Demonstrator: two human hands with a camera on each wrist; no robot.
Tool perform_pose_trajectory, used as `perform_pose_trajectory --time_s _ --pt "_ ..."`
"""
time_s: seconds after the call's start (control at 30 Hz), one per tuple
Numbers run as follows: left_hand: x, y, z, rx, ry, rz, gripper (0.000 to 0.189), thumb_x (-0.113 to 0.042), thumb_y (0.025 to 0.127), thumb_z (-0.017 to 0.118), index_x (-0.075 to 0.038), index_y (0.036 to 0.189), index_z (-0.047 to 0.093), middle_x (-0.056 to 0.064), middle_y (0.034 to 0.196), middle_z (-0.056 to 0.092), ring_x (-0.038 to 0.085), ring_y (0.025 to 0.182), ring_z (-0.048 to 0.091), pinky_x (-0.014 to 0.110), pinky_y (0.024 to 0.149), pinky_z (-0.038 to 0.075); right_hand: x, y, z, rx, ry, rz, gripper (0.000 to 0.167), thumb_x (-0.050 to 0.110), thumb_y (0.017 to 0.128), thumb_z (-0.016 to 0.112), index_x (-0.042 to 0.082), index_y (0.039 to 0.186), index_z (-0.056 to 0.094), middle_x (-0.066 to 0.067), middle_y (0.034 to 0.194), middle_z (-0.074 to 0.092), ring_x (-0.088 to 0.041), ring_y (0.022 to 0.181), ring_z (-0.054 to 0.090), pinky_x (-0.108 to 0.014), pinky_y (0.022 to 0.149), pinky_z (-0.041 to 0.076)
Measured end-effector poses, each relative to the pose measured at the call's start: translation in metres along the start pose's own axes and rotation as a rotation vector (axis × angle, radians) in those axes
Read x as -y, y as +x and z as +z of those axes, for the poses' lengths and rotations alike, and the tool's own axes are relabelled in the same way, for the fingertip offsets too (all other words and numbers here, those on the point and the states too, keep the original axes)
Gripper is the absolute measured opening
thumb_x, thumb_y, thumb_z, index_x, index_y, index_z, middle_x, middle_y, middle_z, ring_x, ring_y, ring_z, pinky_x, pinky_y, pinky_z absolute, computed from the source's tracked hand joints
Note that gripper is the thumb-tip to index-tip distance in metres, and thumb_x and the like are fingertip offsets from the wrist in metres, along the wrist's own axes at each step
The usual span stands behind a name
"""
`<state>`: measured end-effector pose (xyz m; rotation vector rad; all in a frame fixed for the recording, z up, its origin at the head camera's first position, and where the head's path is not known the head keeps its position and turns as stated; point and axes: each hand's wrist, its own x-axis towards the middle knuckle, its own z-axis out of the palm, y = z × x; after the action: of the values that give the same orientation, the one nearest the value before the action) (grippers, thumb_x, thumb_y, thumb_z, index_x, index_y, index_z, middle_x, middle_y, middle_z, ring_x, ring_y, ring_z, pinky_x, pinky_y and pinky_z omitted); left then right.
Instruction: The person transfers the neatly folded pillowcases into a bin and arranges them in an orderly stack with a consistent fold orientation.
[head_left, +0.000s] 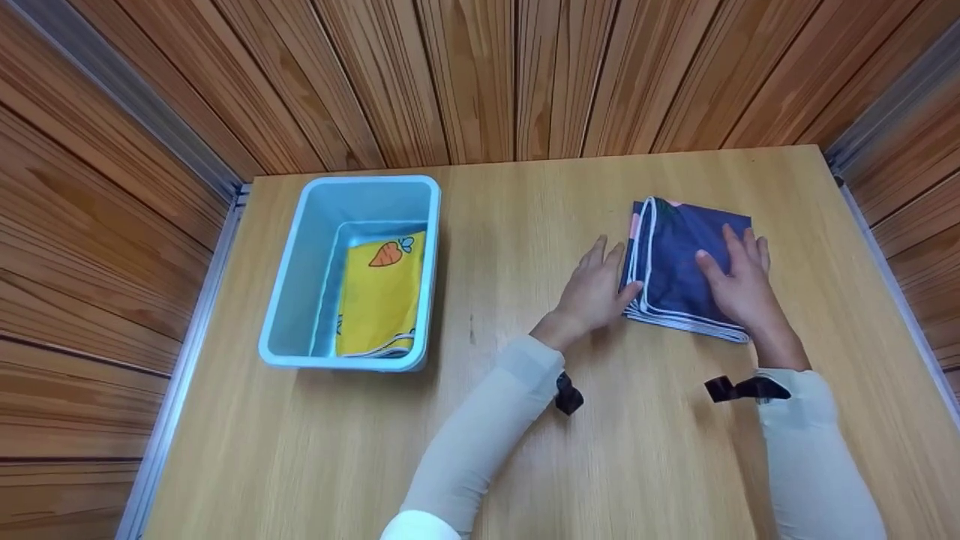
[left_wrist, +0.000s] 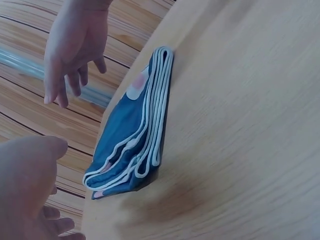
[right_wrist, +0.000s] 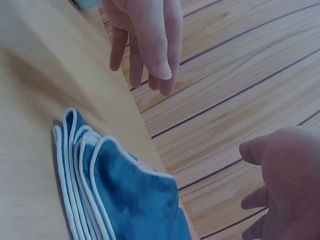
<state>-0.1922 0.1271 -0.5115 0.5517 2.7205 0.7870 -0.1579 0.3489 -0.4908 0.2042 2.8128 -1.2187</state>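
Observation:
A navy blue cloth with white edging lies folded into a layered square on the right side of the table. My left hand is by its left edge, fingers extended. Over the cloth's right part is my right hand, fingers spread. Both wrist views show the hands raised a little off the cloth, with nothing held. Pink and white patches show on the fabric. To the left, a light blue plastic bin contains a folded yellow cloth printed with a carrot.
The wooden table is bounded by wood-plank panels at the back and both sides. Metal rails run along its side edges. Black straps hang from both wrists.

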Motion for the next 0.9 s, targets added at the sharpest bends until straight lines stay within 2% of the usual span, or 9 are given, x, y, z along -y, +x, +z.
perform_pose_trajectory --time_s 0.2,0.4,0.67,0.77,0.9 --pt "-0.001 0.005 0.002 0.015 -0.117 -0.01 0.073 -0.047 0.103 0.054 -0.019 0.163 0.024 0.001 0.171 0.013 0.018 0.155 0.017 0.031 0.115 0.035 -0.012 0.004 -0.002 0.016 0.035 0.064 0.08 0.051 0.108 0.035 0.003 0.162 0.001 -0.029 0.164 -0.017 -0.046 0.149 -0.025 -0.079 0.108 -0.002" --pt "-0.004 0.012 0.007 0.033 -0.195 -0.034 0.071 -0.045 0.103 0.055 -0.019 0.162 0.026 0.005 0.169 0.021 0.018 0.154 0.022 0.034 0.116 0.035 -0.024 0.006 -0.004 0.009 0.092 0.153 0.078 0.051 0.108 0.031 0.004 0.162 -0.002 -0.028 0.164 -0.019 -0.046 0.148 -0.025 -0.075 0.111 -0.005" --pt "-0.004 0.016 0.017 0.085 -0.315 -0.057 0.065 -0.04 0.105 0.055 -0.017 0.161 0.031 -0.003 0.164 0.034 0.017 0.156 0.015 0.035 0.121 0.026 -0.038 0.008 0.001 -0.023 0.117 0.207 0.073 0.042 0.11 0.028 -0.003 0.16 0.0 -0.034 0.163 -0.011 -0.049 0.151 -0.012 -0.068 0.117 -0.002" --pt "-0.004 0.016 0.019 0.099 -0.393 -0.092 0.065 -0.04 0.105 0.056 -0.018 0.161 0.031 0.0 0.165 0.031 0.016 0.153 0.022 0.035 0.12 0.029 -0.041 0.009 0.002 -0.018 0.151 0.248 0.075 0.045 0.109 0.026 0.0 0.161 -0.005 -0.03 0.165 -0.011 -0.048 0.152 -0.009 -0.066 0.119 0.0" --pt "-0.002 0.016 0.023 0.12 -0.469 -0.12 0.062 -0.039 0.105 0.054 -0.017 0.16 0.033 0.002 0.161 0.036 0.013 0.144 0.038 0.03 0.117 0.033 -0.045 0.009 0.004 -0.024 0.196 0.294 0.077 0.047 0.109 0.026 0.001 0.16 -0.008 -0.027 0.167 -0.009 -0.045 0.153 -0.007 -0.062 0.121 0.002"
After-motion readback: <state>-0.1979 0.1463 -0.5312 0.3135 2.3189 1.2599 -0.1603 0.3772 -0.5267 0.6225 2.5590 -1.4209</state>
